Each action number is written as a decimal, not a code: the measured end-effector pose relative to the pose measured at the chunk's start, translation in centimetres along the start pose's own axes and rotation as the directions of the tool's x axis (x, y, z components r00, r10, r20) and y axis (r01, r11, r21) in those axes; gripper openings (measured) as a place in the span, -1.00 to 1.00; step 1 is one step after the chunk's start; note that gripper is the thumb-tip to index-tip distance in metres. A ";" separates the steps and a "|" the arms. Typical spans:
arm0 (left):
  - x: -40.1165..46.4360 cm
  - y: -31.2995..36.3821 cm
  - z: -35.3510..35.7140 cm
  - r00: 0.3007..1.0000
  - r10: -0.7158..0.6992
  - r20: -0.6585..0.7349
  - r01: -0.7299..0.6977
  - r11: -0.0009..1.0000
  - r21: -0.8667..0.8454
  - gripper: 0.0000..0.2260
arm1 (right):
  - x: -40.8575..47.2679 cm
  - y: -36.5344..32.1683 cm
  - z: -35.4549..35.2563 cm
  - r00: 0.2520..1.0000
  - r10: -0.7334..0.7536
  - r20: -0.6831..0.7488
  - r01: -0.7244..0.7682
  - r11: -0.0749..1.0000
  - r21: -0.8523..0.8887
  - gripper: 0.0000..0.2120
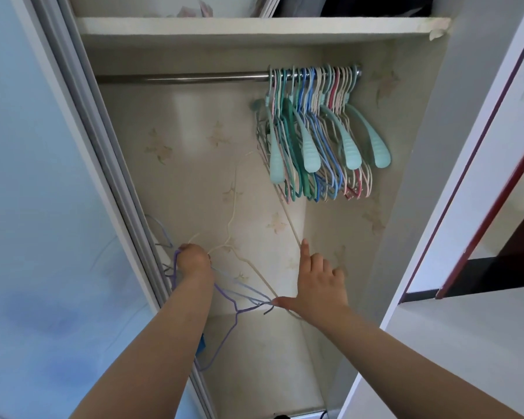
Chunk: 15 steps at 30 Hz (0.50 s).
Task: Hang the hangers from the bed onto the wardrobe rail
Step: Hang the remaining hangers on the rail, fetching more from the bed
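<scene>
My left hand (193,259) was curled tight in a grip around a bunch of thin wire hangers (239,293). Some were purple, some blue, some cream. They stuck out from my fist to both sides, and 1 purple hanger hung down past my arm. A cream hanger (236,189) in the bunch reached up high in front of the back wall.

My right hand (316,285) was spread out and gripped nothing. My pointing finger (304,247) stuck straight up and touched a thin cream wire. My thumb (282,303) pointed left and touched the spot where the ends of the hangers came together. My other fingers were bent a little.

Both hands were low inside the open wardrobe (418,164). Up above, the shiny rail (179,77) ran across it. The left part of the rail was bare. At the right end hung a thick bunch of hangers (318,128), packed close together. They were green, blue, pink and cream, and a few had wide green ends.

Over the rail was a white shelf (254,25) with some dark things on it. A sliding door (43,176) stood at my left side.
</scene>
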<state>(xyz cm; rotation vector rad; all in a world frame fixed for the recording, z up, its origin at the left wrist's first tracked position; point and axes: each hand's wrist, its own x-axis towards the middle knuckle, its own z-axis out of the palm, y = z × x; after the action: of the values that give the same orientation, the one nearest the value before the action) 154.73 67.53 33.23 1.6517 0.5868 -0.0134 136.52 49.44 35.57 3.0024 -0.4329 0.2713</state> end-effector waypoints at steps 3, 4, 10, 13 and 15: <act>1.2 -1.3 0.3 0.908 0.418 -0.027 -0.316 0.727 0.610 -0.66 | 0.1 -0.3 1.0 0.999 0.013 -0.032 -0.013 1.000 0.014 0.24; 0.9 -0.9 0.2 0.892 0.451 -0.024 -0.344 0.713 0.611 -0.65 | 0.1 -0.4 1.2 0.999 0.002 -0.036 -0.001 1.000 0.021 0.25; -0.3 -1.1 -0.2 0.938 0.334 -0.094 -0.238 0.816 0.527 -0.64 | 0.7 -0.8 2.5 0.998 -0.014 -0.065 0.021 0.995 0.101 0.18; 0.5 -0.1 1.1 0.958 0.217 -0.189 -0.143 0.929 0.341 -0.64 | 1.6 -1.0 2.9 0.988 -0.018 -0.154 0.038 0.991 0.128 0.14; -0.8 1.2 0.7 0.980 -0.198 -0.019 0.167 0.872 -0.461 -0.63 | 2.6 -0.8 2.4 0.988 -0.052 -0.143 0.070 0.990 0.126 0.05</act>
<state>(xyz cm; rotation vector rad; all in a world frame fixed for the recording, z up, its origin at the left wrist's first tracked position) 154.69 66.52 34.49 1.1356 0.7331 0.0392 139.55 49.17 33.62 3.0895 -0.3204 0.5204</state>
